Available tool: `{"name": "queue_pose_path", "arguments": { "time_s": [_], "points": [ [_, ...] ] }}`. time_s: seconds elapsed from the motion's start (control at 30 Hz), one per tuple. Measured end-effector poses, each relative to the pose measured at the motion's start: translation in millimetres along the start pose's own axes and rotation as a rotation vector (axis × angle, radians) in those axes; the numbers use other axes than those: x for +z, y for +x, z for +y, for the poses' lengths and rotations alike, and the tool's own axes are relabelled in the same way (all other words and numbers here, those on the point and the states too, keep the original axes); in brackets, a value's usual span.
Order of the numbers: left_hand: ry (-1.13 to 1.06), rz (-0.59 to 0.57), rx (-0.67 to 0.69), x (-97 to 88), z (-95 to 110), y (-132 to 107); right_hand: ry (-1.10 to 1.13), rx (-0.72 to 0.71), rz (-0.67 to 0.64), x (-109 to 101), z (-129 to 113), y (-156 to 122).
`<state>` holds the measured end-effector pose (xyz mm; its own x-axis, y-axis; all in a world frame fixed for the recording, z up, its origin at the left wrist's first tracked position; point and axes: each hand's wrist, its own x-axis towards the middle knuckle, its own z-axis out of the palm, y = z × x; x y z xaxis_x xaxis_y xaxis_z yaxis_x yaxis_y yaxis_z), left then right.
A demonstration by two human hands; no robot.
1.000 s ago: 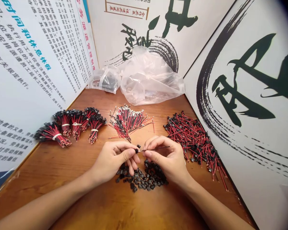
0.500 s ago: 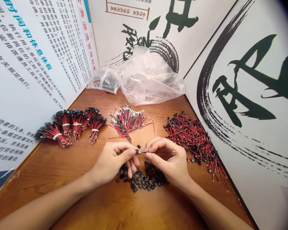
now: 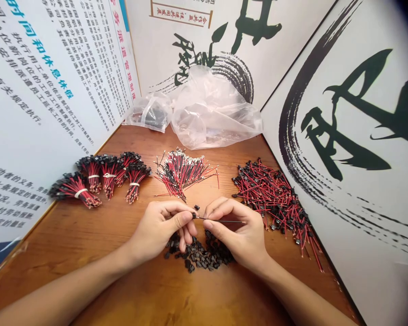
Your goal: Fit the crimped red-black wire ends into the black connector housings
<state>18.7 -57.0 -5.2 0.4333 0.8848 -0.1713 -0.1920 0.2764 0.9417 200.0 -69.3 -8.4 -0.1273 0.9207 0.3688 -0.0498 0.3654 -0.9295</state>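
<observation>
My left hand (image 3: 165, 226) pinches a small black plastic connector (image 3: 193, 215) between thumb and fingers. My right hand (image 3: 238, 233) grips a thin black-and-red wire pair (image 3: 222, 221), and the wire's tip meets the connector. Below both hands lies a heap of loose black connectors (image 3: 197, 256), partly hidden by my fingers. One stray connector (image 3: 197, 207) sits just above the gap between my hands. Farther up is a pile of bare red-and-black wires (image 3: 182, 174). To the right of my right hand lies a pile of wires with connectors fitted (image 3: 272, 199).
Several tied bundles of wired connectors (image 3: 102, 179) lie at the left of the wooden table (image 3: 88, 235). Clear plastic bags (image 3: 214, 111) sit at the back. Printed boards with Chinese text and ink calligraphy (image 3: 343, 127) stand along the table's back and sides.
The wire's free end has dropped from tilted upward to nearly level. My right hand has shifted slightly down, and my left hand has barely moved.
</observation>
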Motion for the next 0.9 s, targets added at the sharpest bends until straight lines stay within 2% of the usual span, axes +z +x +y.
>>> {"name": "queue_pose_path", "arguments": {
  "time_s": [0.17, 0.33, 0.47, 0.67, 0.9],
  "points": [
    [-0.084, -0.051, -0.052, 0.6, -3, -1, 0.018, -0.006, 0.016, 1, 2, -3],
    [-0.232, -0.075, -0.114, 3.3, -7, -2, -0.056, -0.054, 0.006, 2, 5, -4],
    [-0.224, -0.08, -0.138, 5.0, -9, -3, -0.139, -0.128, -0.011, 1, 6, -3],
    [-0.264, -0.057, -0.138, 10.0, -9, -7, -0.121, -0.24, -0.037, 2, 6, -4],
    [-0.29, -0.042, -0.14, 12.0, -13, -9, -0.224, -0.353, -0.071, 10, -1, -5]
  ]
}}
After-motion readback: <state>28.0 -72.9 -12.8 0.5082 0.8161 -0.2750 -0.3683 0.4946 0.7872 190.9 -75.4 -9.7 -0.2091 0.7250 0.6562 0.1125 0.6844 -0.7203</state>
